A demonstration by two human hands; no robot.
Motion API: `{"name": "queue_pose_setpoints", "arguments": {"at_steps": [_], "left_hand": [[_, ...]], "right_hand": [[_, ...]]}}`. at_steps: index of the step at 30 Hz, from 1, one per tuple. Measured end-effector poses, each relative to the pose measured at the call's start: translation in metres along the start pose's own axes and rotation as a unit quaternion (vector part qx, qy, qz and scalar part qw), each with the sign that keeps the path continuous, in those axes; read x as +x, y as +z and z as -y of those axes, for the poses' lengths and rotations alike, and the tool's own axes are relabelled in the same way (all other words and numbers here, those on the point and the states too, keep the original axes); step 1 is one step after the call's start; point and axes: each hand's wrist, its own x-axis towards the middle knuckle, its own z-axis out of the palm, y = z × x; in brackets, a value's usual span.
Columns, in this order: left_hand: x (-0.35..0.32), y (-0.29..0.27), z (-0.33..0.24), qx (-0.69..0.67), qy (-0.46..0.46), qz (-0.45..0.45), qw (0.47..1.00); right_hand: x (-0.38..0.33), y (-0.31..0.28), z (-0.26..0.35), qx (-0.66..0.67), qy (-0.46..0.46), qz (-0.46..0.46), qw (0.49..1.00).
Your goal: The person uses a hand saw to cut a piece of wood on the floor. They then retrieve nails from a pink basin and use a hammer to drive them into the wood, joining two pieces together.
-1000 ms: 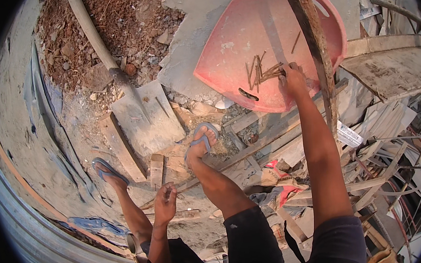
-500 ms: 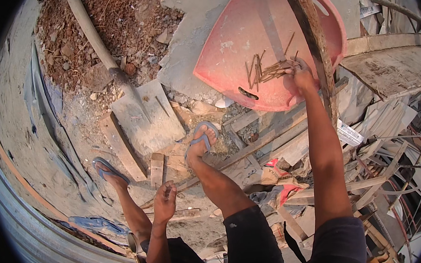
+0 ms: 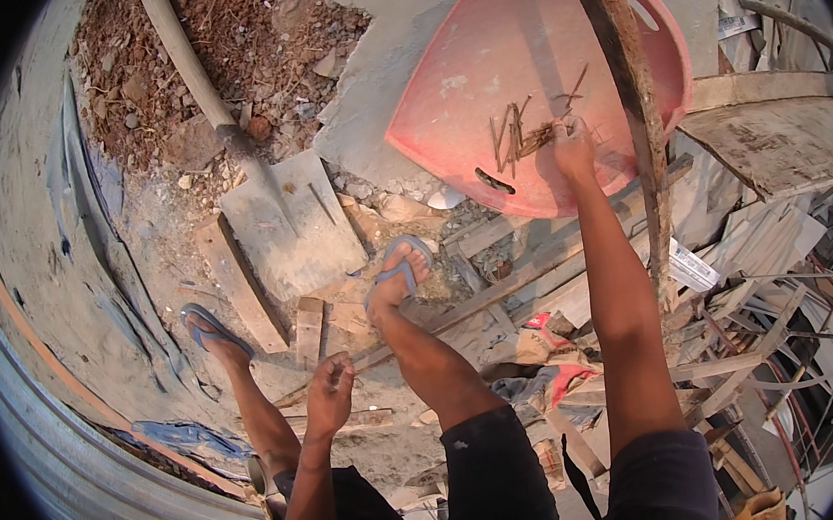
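Observation:
A large pink-red plastic tray (image 3: 469, 67) with handle slots lies tilted at the upper right. Several thin brown pieces, like long rusty nails (image 3: 508, 138), lie loosely heaped on it. My right hand (image 3: 574, 145) is down at the heap's right end, its fingers closed on some of the rusty nails; the fingertips are partly hidden. Close to my bent legs, my left hand (image 3: 330, 391) is raised off the ground with its fingers curled together. What it holds, if anything, cannot be made out.
A shovel (image 3: 285, 227) lies by a reddish soil heap (image 3: 220, 49). An upright wooden post (image 3: 626, 73) crosses the tray's right side. Short wood blocks (image 3: 240, 285) rest near my sandalled feet. Scrap wood and bent rods (image 3: 800, 345) crowd the right; corrugated metal (image 3: 88, 467) borders the left.
My right hand has shifted slightly left along the nails, with its fingers drawn more together. The left hand stays curled in nearly the same place, a little to the right.

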Motion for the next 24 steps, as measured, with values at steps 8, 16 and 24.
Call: {"name": "queue_pose_setpoints", "arguments": {"at_steps": [8, 16, 24], "left_hand": [[-0.012, -0.006, 0.026, -0.02, -0.008, -0.025, 0.999], [-0.014, 0.007, 0.022, 0.002, -0.01, -0.025, 1.0], [-0.015, 0.0, 0.029, -0.008, -0.011, -0.004, 1.0]], "right_hand": [[-0.021, -0.046, 0.098, -0.438, -0.072, 0.193, 0.875], [-0.018, -0.034, 0.074, -0.491, -0.148, 0.17, 0.841], [-0.039, -0.024, 0.093, -0.328, -0.081, 0.188, 0.922]]}}
